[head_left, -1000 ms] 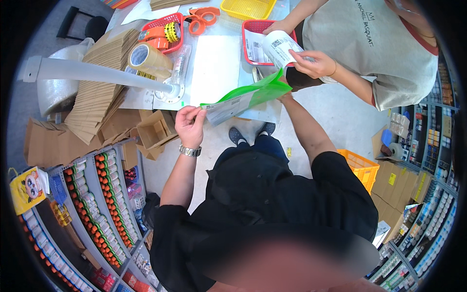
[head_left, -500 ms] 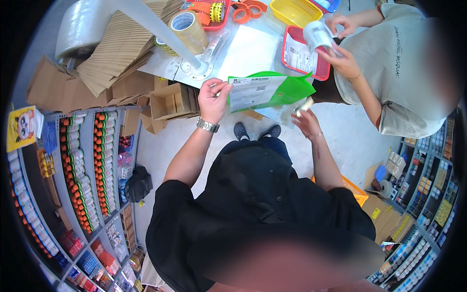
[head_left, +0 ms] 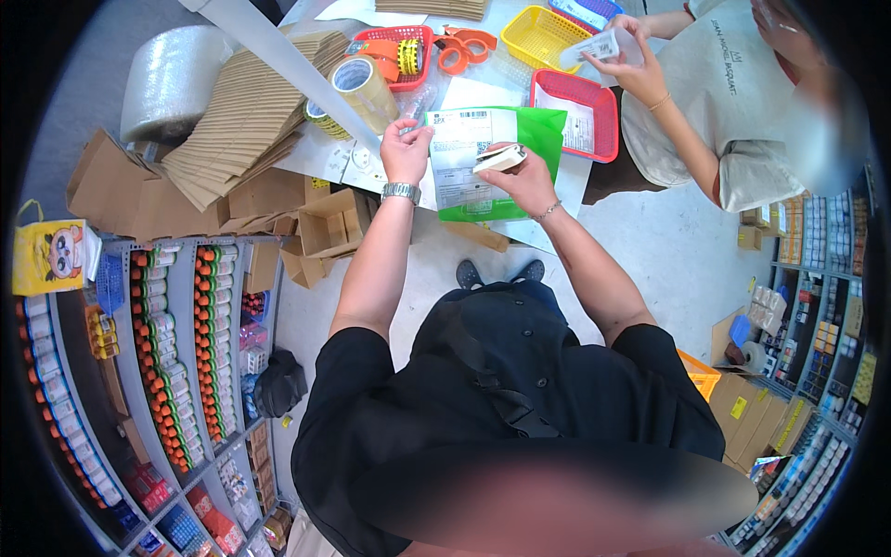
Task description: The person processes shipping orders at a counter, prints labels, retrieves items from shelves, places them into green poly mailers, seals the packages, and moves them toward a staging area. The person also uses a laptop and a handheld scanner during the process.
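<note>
A bright green plastic bag (head_left: pixel 546 141) lies over the near edge of the work table, with a printed white shipping sheet (head_left: pixel 453 153) covering its left part. My left hand (head_left: pixel 406 153) is closed, pinching the upper left corner of sheet and bag. Above the sheet's right side, my right hand (head_left: pixel 529 183) grips a small cream stapler (head_left: pixel 501 159). Its jaws point left over the printed face; whether they touch the paper I cannot tell.
Tape rolls (head_left: pixel 364 91), a red basket (head_left: pixel 429 65) and orange scissors (head_left: pixel 462 52) are beyond. At right, a co-worker's hands (head_left: pixel 633 60) hold a clear plastic item by another red basket (head_left: pixel 605 121). A lamp pole (head_left: pixel 288 70) slants near my left hand; cartons (head_left: pixel 329 223) stand below.
My right hand has brought the stapler up and left over the sheet. The bag now lies flatter and faces me. My left hand keeps its corner. The co-worker's hands have shifted slightly.
</note>
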### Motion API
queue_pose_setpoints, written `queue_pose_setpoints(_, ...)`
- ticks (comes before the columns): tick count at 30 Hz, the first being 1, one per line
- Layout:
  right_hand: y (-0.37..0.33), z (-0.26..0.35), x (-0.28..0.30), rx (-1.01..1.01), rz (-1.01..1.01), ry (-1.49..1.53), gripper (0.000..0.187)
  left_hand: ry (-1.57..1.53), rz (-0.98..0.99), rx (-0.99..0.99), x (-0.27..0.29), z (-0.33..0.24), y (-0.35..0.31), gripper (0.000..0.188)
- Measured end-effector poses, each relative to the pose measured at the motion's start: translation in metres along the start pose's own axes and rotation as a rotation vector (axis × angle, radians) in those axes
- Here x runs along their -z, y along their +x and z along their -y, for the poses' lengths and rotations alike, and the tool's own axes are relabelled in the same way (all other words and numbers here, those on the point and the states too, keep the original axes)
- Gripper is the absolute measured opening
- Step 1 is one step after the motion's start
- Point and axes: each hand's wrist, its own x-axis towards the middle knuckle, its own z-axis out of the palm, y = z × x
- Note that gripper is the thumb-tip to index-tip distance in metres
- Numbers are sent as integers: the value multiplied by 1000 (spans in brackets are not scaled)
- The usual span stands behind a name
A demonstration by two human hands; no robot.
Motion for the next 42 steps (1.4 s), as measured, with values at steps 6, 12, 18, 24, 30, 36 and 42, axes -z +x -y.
queue_pose_setpoints(6, 4, 24, 20, -107, -11, 516, 45, 77, 16, -1, -6, -6, -8, 31)
queue_pose_setpoints(12, -2, 32, 55, -98, -10, 849, 39, -8, 37, 92, -14, -5, -8, 32)
queue_pose_setpoints(18, -27, 22, 37, -200, -128, 659, 44, 6, 73, 112, -22, -12, -11, 30)
queue_pose_setpoints(24, 18, 72, 38, 182, -40, -14, 32, 119, 155, -118, -27, -15, -30, 27)
queue_pose_setpoints(30, 66, 81, 41, 93, 287, -199, 36, 10, 234, -243, -27, -7, -35, 26)
queue_pose_setpoints(36, 80, 74, 35, 2, 375, -224, 38, 101, 210, -215, -22, -4, -36, 24)
queue_pose_setpoints(42, 86, 74, 31, -43, 360, -299, 39, 83, 191, -244, -22, -3, -35, 25)
